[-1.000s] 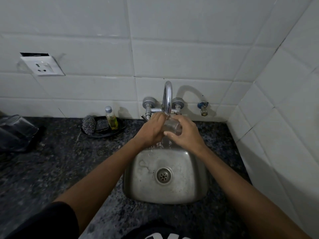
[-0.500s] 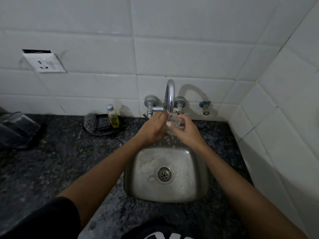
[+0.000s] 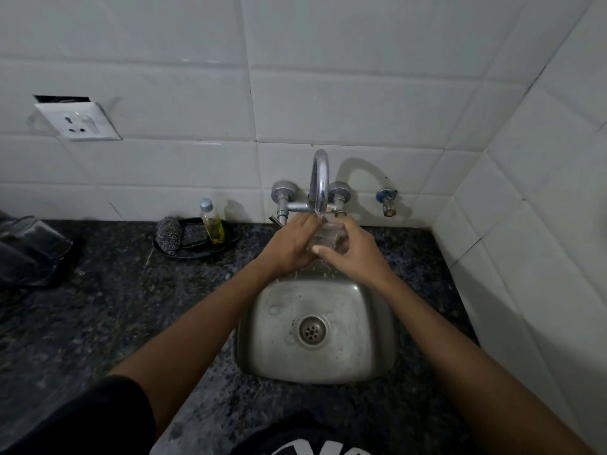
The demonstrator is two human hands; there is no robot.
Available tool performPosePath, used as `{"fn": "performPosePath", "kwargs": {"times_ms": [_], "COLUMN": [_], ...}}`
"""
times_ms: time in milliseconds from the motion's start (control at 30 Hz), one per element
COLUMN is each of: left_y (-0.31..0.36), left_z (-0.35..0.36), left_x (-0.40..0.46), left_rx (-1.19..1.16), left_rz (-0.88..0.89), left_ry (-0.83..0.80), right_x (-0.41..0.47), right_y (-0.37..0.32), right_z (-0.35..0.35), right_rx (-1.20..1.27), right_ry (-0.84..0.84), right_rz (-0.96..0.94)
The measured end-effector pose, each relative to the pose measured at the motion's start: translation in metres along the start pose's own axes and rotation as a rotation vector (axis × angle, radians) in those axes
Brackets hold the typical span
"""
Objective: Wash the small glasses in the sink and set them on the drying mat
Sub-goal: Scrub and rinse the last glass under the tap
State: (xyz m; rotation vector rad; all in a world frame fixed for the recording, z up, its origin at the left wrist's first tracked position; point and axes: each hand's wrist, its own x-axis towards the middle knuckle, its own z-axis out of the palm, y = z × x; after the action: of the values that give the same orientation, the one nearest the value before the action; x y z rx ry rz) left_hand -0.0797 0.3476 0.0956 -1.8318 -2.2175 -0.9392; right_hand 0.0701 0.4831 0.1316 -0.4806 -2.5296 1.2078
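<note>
A small clear glass (image 3: 326,233) sits between both hands right under the spout of the chrome tap (image 3: 319,182), above the back edge of the steel sink (image 3: 262,343). My right hand (image 3: 353,246) grips it from the right, thumb across its lower side. From the left, my left hand (image 3: 294,243) wraps around the glass. Water drips from the hands into the basin. At the far left edge lies the dark drying mat (image 3: 19,280) with a clear glass (image 3: 31,236) on it.
A black dish (image 3: 197,251) left of the tap holds a steel scrubber (image 3: 170,234) and a small bottle of yellow liquid (image 3: 213,224). Dark granite counter surrounds the sink. White tiled walls stand behind and close on the right. A wall socket (image 3: 77,121) is upper left.
The glass has been turned between my hands under the spout, and my right thumb now lies across its lower side. Both hands stay in the same place.
</note>
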Motion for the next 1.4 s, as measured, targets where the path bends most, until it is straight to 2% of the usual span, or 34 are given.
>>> {"fn": "performPosePath", "kwargs": {"times_ms": [33, 100, 233, 267, 367, 433, 500, 600, 667, 733, 767, 900, 933, 1033, 1067, 1133, 1167, 1300, 1400], "left_y": [0.000, -0.001, -0.001, -0.001, -0.001, -0.001, -0.002, -0.003, -0.007, -0.013, -0.014, -0.008, -0.002, 0.015, 0.016, 0.013, 0.011, 0.011, 0.004], "left_z": [0.000, -0.001, 0.006, 0.007, 0.009, 0.005, 0.001, -0.005, -0.010, -0.010, -0.008, 0.014, 0.018, 0.025, 0.029, 0.036, 0.040, 0.041, 0.040], "left_x": [0.000, 0.001, 0.002, 0.002, 0.002, 0.004, 0.007, 0.007, 0.003, 0.001, 0.002, 0.004, 0.005, 0.008, 0.008, 0.005, 0.004, 0.001, 0.000], "left_rx": [0.000, 0.019, 0.069, 0.065, -0.047, -0.143, -0.235, -0.570, -0.958, -1.290, -1.381, -1.419, -1.490, -1.857, -1.897, -1.876, -1.822, -1.723, -1.620], "left_rz": [-0.006, -0.007, 0.027, 0.027, -0.035, -0.110, -0.178, -0.464, -0.660, -0.770, -0.814, -1.038, -1.058, -1.062, -1.062, -1.034, -1.043, -1.063, -1.130], "left_ry": [0.006, 0.028, 0.061, 0.062, 0.004, -0.013, -0.042, -0.182, -0.302, -0.337, -0.320, -0.113, -0.059, 0.136, 0.186, 0.205, 0.210, 0.192, 0.088], "right_x": [-0.001, -0.002, -0.002, -0.002, -0.004, -0.005, -0.004, -0.002, 0.000, 0.001, 0.003, 0.005, 0.005, 0.007, 0.007, 0.009, 0.009, 0.020, 0.032], "right_y": [0.004, 0.009, 0.002, 0.003, 0.009, 0.012, 0.013, 0.015, 0.013, 0.012, 0.012, 0.008, 0.005, 0.000, 0.000, 0.002, 0.001, -0.009, -0.011], "right_z": [0.000, 0.002, 0.000, -0.001, -0.002, 0.000, 0.000, -0.001, -0.004, -0.006, -0.008, -0.006, -0.005, 0.001, 0.001, 0.001, 0.002, 0.000, -0.010], "right_rx": [-0.021, 0.061, 0.376, 0.309, -0.004, -0.050, -0.028, -0.020, -0.048, -0.083, -0.103, -0.207, -0.242, -0.391, -0.449, -0.562, -0.586, -0.626, -0.745], "right_ry": [-0.010, -0.053, -0.125, -0.090, -0.012, -0.009, -0.001, -0.013, -0.029, -0.079, -0.106, -0.171, -0.165, -0.044, 0.000, 0.020, -0.016, -0.379, -0.498], "right_rz": [-0.087, -0.086, 0.260, 0.228, -0.083, -0.177, -0.183, -0.207, -0.226, -0.208, -0.209, -0.324, -0.352, -0.488, -0.557, -0.641, -0.624, -0.373, -0.445]}}
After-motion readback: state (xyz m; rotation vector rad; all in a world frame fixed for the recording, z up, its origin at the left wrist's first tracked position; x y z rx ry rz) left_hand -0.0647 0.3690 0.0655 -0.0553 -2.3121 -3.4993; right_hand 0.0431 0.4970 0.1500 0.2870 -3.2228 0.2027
